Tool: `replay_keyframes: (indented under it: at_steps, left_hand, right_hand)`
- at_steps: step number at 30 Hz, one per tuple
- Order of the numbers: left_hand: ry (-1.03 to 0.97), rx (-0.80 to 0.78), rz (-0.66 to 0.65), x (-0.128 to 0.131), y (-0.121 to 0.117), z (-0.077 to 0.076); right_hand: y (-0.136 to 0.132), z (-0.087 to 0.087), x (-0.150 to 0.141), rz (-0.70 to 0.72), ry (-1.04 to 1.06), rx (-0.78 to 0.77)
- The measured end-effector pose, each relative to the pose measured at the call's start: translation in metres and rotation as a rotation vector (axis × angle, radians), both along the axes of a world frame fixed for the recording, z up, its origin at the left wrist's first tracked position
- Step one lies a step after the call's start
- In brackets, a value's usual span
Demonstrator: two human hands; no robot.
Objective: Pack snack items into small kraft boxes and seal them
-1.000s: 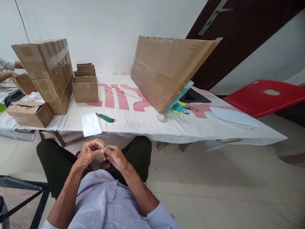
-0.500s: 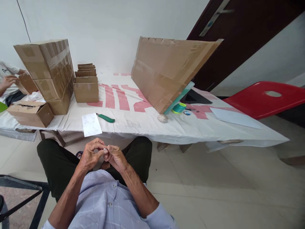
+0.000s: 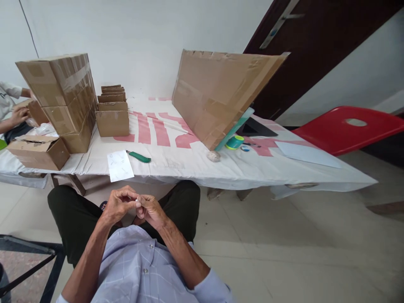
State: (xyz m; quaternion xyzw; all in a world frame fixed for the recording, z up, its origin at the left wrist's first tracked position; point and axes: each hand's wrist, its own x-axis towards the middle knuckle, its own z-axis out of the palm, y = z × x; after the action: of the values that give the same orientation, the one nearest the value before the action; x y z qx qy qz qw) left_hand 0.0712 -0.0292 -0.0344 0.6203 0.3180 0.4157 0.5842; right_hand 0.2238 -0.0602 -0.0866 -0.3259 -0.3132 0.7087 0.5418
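Over my lap, my left hand (image 3: pixel 120 205) and my right hand (image 3: pixel 151 210) meet with their fingertips pinched together. Between them shows a tiny white piece (image 3: pixel 136 201), too small to name, gripped by both hands. Just beyond my hands, a white paper sheet (image 3: pixel 120 166) with faint marks lies at the table's front edge. A green-handled cutter knife (image 3: pixel 139 157) rests beside the paper, to its right. Neither hand touches the paper or the knife.
Stacked cardboard boxes (image 3: pixel 67 101), an open carton (image 3: pixel 41 151) and cardboard pieces (image 3: pixel 112 124) stand on the left. A large cardboard panel (image 3: pixel 221 97) leans at the right, near a tape roll (image 3: pixel 235 142) and a pale lump (image 3: pixel 213 156). Another person's hand (image 3: pixel 20 114) shows far left.
My fingertips have shifted slightly around the small white piece, still pinched together. The whole view has moved a little. At far left, the other person's hands have moved.
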Motion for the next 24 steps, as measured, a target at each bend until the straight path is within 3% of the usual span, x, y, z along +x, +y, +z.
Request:
replay_keyframes:
  at_steps: [7,14,24]
  left_hand:
    - [0.349,0.38,0.094,-0.009,0.012,0.005]
    - [0.506,0.692,0.246,-0.004,0.035,0.005]
    - [0.668,0.894,0.33,0.002,0.047,-0.004]
  right_hand:
    - [0.008,-0.001,-0.011,-0.066,0.044,-0.029]
    - [0.028,-0.002,-0.007,0.015,0.097,-0.037]
    - [0.045,-0.013,-0.001,0.125,0.147,-0.078]
